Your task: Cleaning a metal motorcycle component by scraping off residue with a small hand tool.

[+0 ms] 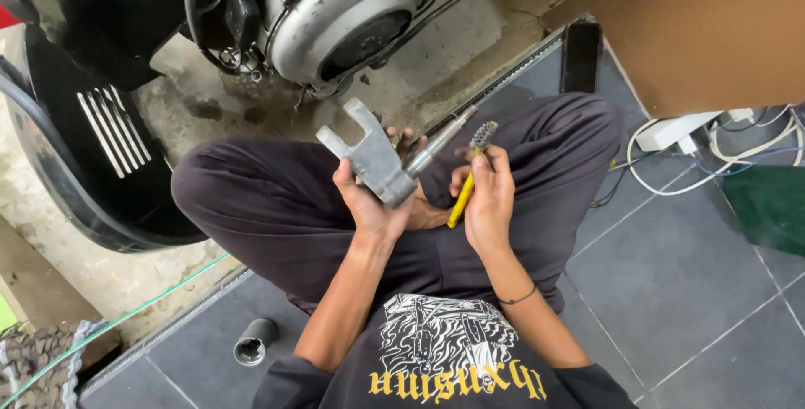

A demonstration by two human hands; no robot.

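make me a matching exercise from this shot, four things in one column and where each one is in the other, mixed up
Things:
1. grey forked metal part with a steel shaft
2. yellow-handled wire brush
3. short black cylindrical socket
4. white power strip with cables

Places:
a. lying on the grey floor tiles beside the person's left knee
b. in the grip of the left hand
c. against the brown wall on the right
d. in the grip of the right hand

Pairs: 1-b, 2-d, 3-a, 4-c
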